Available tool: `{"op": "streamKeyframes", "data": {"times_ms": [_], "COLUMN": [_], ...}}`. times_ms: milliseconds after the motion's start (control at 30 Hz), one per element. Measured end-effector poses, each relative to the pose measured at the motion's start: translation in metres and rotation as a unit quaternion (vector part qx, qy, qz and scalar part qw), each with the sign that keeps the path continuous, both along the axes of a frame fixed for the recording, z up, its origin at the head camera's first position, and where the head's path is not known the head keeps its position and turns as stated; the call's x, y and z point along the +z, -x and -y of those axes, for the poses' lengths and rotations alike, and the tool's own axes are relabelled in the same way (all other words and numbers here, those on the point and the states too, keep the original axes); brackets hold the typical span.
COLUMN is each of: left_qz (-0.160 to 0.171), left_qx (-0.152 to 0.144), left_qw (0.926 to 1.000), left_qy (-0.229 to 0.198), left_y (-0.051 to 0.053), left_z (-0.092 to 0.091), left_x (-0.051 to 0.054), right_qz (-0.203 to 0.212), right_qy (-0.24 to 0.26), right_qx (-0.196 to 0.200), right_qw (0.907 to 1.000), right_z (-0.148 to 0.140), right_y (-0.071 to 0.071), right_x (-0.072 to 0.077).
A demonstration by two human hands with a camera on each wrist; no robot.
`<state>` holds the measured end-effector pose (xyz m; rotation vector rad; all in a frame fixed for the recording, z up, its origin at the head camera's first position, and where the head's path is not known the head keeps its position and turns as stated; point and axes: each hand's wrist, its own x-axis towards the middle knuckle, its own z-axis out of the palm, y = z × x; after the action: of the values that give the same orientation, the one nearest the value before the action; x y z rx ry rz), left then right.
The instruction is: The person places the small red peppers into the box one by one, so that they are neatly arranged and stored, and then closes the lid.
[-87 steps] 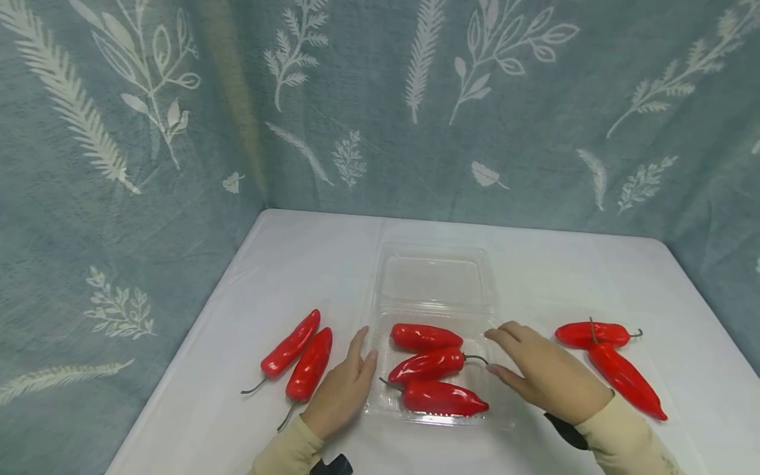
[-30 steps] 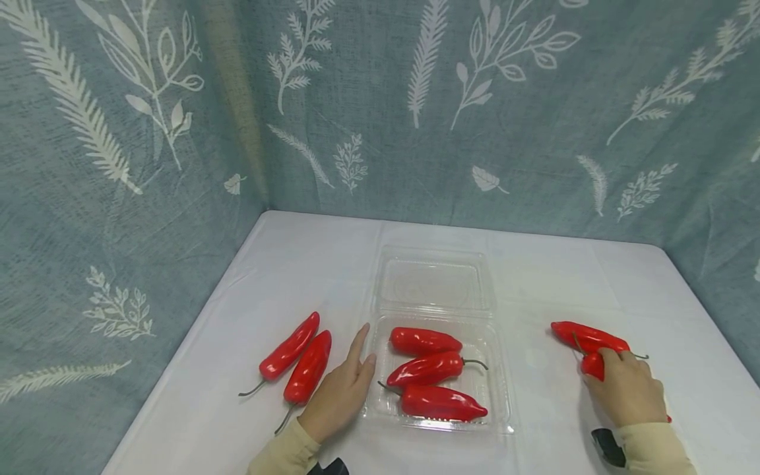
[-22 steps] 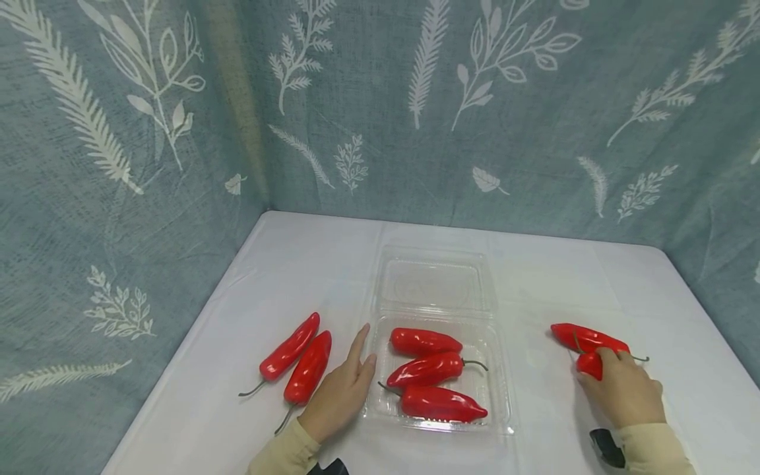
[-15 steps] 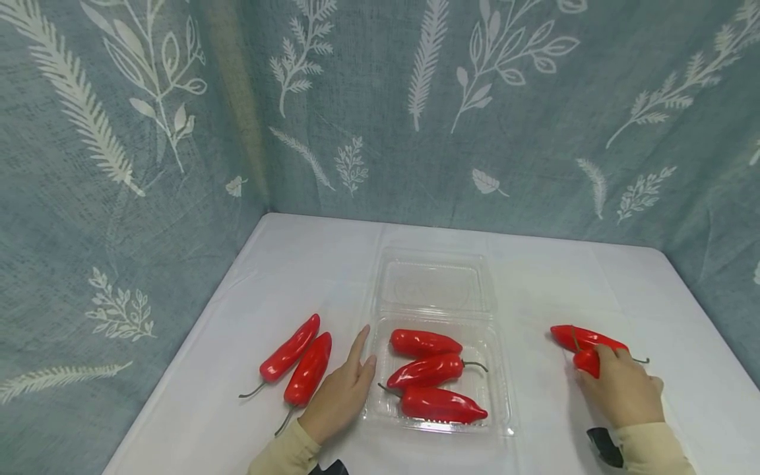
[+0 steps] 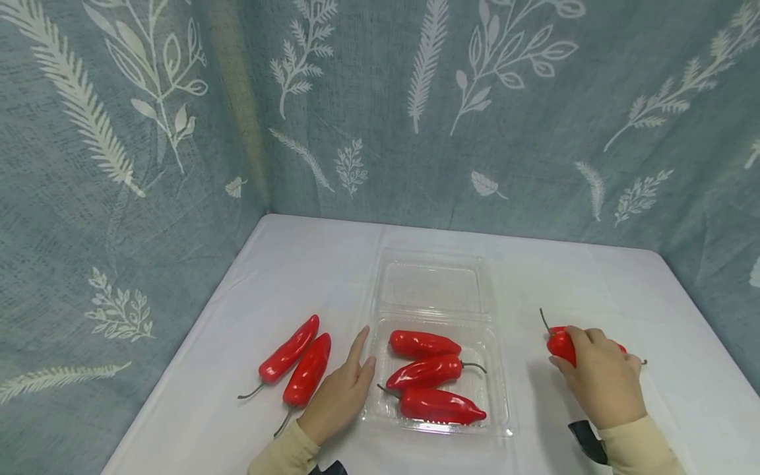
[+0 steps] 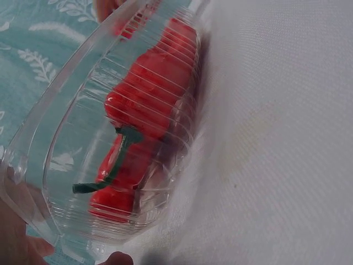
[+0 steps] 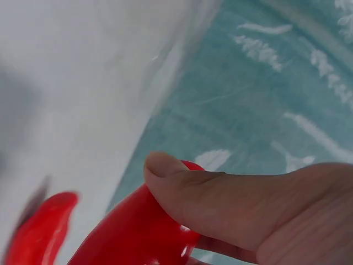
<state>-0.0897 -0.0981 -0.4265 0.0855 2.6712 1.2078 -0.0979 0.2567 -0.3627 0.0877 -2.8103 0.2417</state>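
Observation:
My right hand (image 5: 602, 379) grips a red chili pepper (image 5: 560, 346) by its body, its stem pointing up and away. In the right wrist view the thumb presses on that pepper (image 7: 140, 232), while another red pepper (image 7: 41, 232) lies apart at the lower left. Mostly hidden under the hand in the head view is this second pepper (image 5: 621, 348). My left hand (image 5: 338, 399) rests with straight fingers along the left side of a clear plastic clamshell container (image 5: 497, 389). Three red peppers (image 5: 424, 373) lie crosswise in it, also seen through its ribbed wall (image 6: 83, 121).
Left of the left hand, two red peppers (image 5: 289, 349) lie side by side on the white-covered table (image 5: 320, 264). The container's lid (image 5: 433, 284) is folded back, flat on the cloth. A green leaf-patterned curtain (image 5: 368, 99) surrounds the table's back and sides.
My right hand has left the container's right side, taken a pepper from the right-hand pair, and moved it slightly left and back above the other one. The left hand stays in place.

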Motion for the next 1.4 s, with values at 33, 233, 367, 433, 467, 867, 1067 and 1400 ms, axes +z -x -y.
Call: {"op": "streamKeyframes", "data": {"times_ms": [33, 233, 367, 433, 467, 867, 1067, 1400], "left_qz": [-0.002, -0.004, 0.0, 0.001, 0.001, -0.003, -0.004, -0.014], "left_qx": [0.0, 0.0, 0.0, 0.0, 0.0, -0.003, -0.004, -0.006], "left_qw": [1.0, 1.0, 1.0, 1.0, 1.0, 1.0, 0.9999, 0.9998], "left_qy": [0.001, 0.004, 0.002, 0.0, 0.0, -0.004, -0.01, -0.01], "left_y": [0.0, 0.0, 0.001, 0.001, 0.001, -0.002, -0.001, -0.001], "left_z": [0.0, 0.001, 0.0, 0.0, 0.0, 0.001, 0.001, 0.002], "left_x": [0.0, 0.0, -0.001, -0.001, -0.001, -0.002, -0.001, -0.001], "right_qz": [-0.011, -0.06, -0.052, -0.045, -0.041, -0.033, -0.011, 0.019], "right_qy": [-0.001, -0.011, -0.012, -0.007, -0.005, -0.003, -0.013, -0.05], "right_qx": [0.01, 0.07, 0.098, 0.111, 0.116, 0.173, 0.198, 0.225], "right_qw": [0.9999, 0.9957, 0.9937, 0.9928, 0.9924, 0.9844, 0.9801, 0.9728], "right_z": [0.004, 0.03, 0.047, 0.055, 0.058, 0.097, 0.116, 0.141], "right_y": [0.0, 0.002, 0.004, 0.005, 0.006, 0.014, 0.023, 0.039], "right_x": [0.002, 0.015, 0.025, 0.029, 0.031, 0.034, 0.03, 0.016]}}
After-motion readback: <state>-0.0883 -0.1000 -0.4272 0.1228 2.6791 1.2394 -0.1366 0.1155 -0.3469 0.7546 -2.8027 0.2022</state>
